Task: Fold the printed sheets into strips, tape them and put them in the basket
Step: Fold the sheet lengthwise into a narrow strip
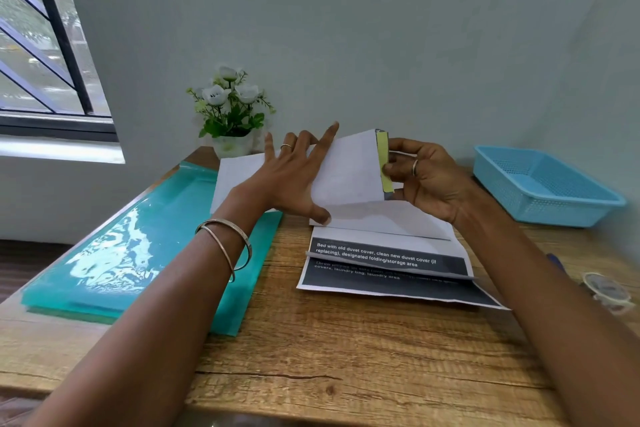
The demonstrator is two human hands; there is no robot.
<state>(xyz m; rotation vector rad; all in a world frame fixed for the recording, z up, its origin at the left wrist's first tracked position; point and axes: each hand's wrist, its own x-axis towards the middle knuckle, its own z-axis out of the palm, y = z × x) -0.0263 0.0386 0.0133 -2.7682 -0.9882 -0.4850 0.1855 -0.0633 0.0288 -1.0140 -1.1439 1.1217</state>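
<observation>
Centre frame, the left hand (pixel 294 177) lies spread, fingers straight, pressing the folded sheet (pixel 346 177) with its thumb under the lower edge. The right hand (pixel 426 177) pinches the yellow-green tape strip (pixel 384 163) on the sheet's right end. Below them printed sheets (pixel 391 274) lie on the wooden table (pixel 311 357). The blue basket (pixel 540 187) sits at right, a teal folder (pixel 145 246) at left

Your left hand (pixel 294 177) lay spread with fingers straight and splayed, thumb tucked low, bangles on its wrist. Your right hand (pixel 426 177) was raised beside it, fingers curled, thumb and fingertips pinching.
</observation>
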